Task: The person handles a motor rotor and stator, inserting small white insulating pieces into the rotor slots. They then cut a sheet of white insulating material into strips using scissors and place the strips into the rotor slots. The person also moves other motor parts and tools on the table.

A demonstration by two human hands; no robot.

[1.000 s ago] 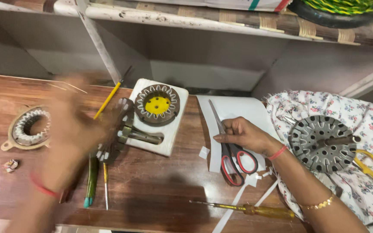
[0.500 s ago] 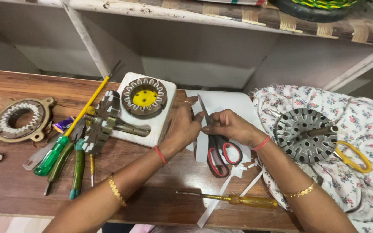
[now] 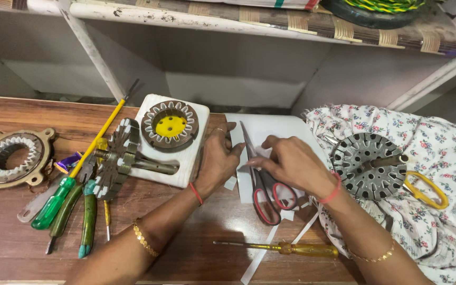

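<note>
Both my hands meet on a white paper sheet [image 3: 270, 129] lying on the wooden table [image 3: 201, 221]. My left hand [image 3: 216, 161] lies palm down at the sheet's left edge, with thumb and fingers closed on a strip of it. My right hand [image 3: 287, 162] pinches the same paper from the right, fingertips close to the left thumb. Red-handled scissors [image 3: 264, 192] lie on the sheet just under my right hand, blades pointing away from me. Small paper offcuts [image 3: 290, 215] lie around them.
A white block [image 3: 151, 177] carries a round stator with a yellow centre [image 3: 170, 125] and a rotor on a shaft [image 3: 118, 158]. Green-handled tools [image 3: 75, 208] and a ring stator [image 3: 9, 157] lie left. A yellow screwdriver [image 3: 291, 248] lies near me. A perforated metal disc [image 3: 368, 166] sits on floral cloth [image 3: 449, 153].
My left hand came over from the tools on the left to the paper's edge beside my right hand. My right hand stayed on the paper by the scissors.
</note>
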